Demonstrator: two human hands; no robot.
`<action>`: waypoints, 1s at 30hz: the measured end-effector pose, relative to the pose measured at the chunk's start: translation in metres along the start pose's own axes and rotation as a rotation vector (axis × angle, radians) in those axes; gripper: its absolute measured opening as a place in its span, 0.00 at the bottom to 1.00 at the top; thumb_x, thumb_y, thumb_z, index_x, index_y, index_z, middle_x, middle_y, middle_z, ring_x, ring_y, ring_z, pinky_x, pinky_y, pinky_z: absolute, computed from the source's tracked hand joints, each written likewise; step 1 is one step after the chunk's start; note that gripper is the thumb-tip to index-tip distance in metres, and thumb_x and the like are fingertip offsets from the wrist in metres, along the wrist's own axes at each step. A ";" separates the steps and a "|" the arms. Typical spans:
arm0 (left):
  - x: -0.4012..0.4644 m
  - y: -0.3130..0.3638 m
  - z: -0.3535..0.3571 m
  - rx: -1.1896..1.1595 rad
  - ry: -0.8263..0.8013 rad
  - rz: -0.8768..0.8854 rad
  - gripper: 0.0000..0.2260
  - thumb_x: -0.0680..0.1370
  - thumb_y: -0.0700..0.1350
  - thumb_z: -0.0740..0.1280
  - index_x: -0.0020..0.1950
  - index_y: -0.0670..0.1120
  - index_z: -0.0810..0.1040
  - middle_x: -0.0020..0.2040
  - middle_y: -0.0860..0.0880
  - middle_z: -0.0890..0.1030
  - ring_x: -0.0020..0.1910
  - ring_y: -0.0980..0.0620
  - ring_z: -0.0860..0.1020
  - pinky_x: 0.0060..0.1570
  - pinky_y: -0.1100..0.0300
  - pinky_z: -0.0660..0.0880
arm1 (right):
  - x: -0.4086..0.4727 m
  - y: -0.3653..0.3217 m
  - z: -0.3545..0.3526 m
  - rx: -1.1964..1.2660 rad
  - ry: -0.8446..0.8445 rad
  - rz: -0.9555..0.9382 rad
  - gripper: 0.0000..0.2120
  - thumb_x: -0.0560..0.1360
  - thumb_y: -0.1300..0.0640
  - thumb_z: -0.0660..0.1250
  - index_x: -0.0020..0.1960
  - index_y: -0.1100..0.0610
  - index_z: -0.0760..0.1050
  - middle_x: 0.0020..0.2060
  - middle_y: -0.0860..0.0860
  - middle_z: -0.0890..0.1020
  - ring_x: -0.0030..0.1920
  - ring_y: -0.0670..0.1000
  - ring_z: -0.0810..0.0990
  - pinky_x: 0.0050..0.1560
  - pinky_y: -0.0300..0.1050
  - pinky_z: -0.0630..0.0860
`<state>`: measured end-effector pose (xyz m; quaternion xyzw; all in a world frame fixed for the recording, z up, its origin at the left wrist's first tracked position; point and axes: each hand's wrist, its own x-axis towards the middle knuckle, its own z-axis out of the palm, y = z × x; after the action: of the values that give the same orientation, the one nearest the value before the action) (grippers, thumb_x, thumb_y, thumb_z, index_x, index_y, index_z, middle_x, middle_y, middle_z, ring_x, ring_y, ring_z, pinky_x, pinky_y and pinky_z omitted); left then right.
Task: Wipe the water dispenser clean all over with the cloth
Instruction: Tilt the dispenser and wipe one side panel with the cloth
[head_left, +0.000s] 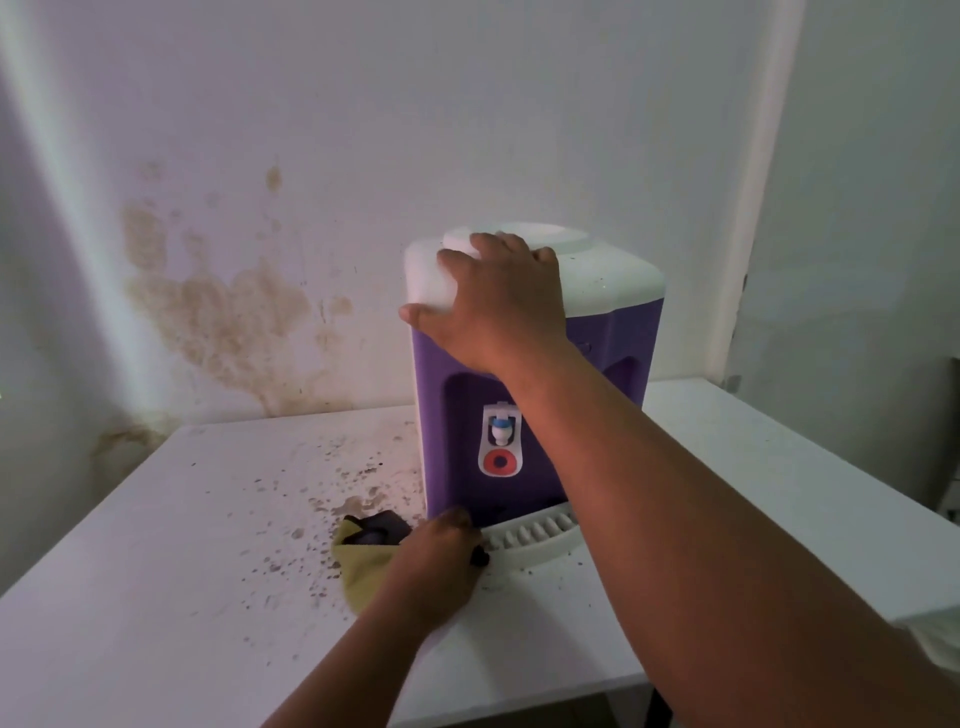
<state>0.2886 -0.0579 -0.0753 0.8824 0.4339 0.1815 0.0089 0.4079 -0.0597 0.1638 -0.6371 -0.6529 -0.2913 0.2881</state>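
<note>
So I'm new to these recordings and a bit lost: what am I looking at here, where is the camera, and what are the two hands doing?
The one picture comes from a camera worn on a person's head, looking down at their own bare hands. A purple and white water dispenser stands on a stained white table. The right hand rests on the dispenser's white top, apparently steadying it. The left hand presses a yellow and dark cloth at the base, beside the drip tray. The wall behind is stained too.
</note>
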 end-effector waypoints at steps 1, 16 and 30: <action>0.003 0.002 0.004 0.008 0.036 -0.012 0.11 0.84 0.50 0.64 0.62 0.50 0.82 0.60 0.53 0.77 0.55 0.54 0.78 0.62 0.59 0.77 | 0.000 0.001 0.000 0.003 0.003 0.000 0.34 0.72 0.25 0.58 0.67 0.46 0.76 0.67 0.50 0.76 0.69 0.55 0.70 0.64 0.56 0.63; 0.004 -0.002 -0.030 -0.424 0.584 -0.291 0.17 0.80 0.64 0.60 0.45 0.53 0.77 0.42 0.57 0.78 0.39 0.60 0.75 0.38 0.68 0.70 | 0.019 -0.009 -0.007 0.011 -0.058 0.117 0.39 0.67 0.21 0.57 0.65 0.47 0.74 0.62 0.52 0.74 0.64 0.57 0.69 0.59 0.60 0.66; 0.032 -0.051 -0.089 -0.984 0.681 -0.605 0.07 0.86 0.55 0.60 0.50 0.55 0.72 0.47 0.49 0.80 0.45 0.49 0.81 0.37 0.56 0.79 | 0.040 -0.013 0.001 -0.120 -0.249 0.195 0.48 0.58 0.25 0.61 0.71 0.49 0.66 0.65 0.56 0.72 0.67 0.62 0.66 0.60 0.63 0.60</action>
<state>0.2388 -0.0141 0.0091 0.5084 0.5075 0.6160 0.3232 0.3939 -0.0324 0.1927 -0.7447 -0.6000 -0.2190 0.1934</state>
